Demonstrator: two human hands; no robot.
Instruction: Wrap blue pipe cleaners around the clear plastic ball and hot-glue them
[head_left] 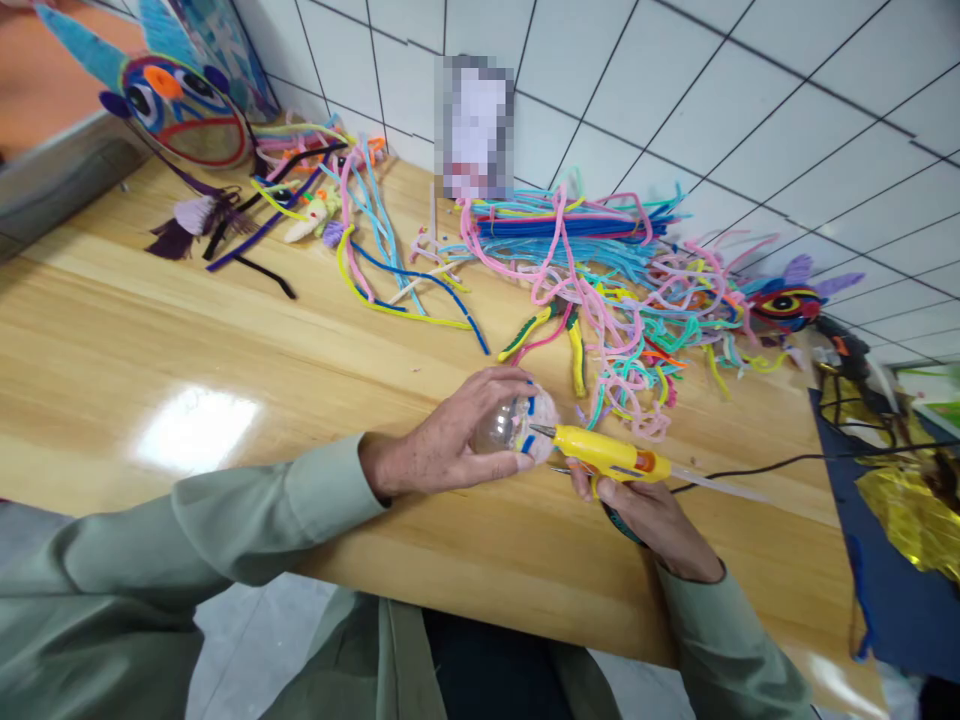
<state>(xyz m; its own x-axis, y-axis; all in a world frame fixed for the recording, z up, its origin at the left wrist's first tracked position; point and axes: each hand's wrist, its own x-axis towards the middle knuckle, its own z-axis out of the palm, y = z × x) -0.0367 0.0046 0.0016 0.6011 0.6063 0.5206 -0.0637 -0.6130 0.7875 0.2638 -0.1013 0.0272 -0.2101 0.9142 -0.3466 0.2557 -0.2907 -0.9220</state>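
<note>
My left hand (461, 430) is wrapped round a clear, rounded plastic piece (499, 425) with pale pink material and short blue strips on its right side. What the clear piece belongs to cannot be made out. In my right hand (637, 505) is a yellow hot glue gun (607, 452), its metal nozzle pointing left at the edge by the blue strips. A translucent glue stick (720, 483) sticks out of the back of the gun. Some metal, perhaps a tool's tips, shows under the nozzle, partly hidden by my right fingers.
Pliers (574, 350) with yellow-green handles lie beyond my hands. Behind them spreads a tangle of pipe cleaners (622, 310) along the tiled wall (600, 90). A decorated mask-like face (187, 110) stands far left. A black cord (780, 462) runs right, towards gold foil (911, 520).
</note>
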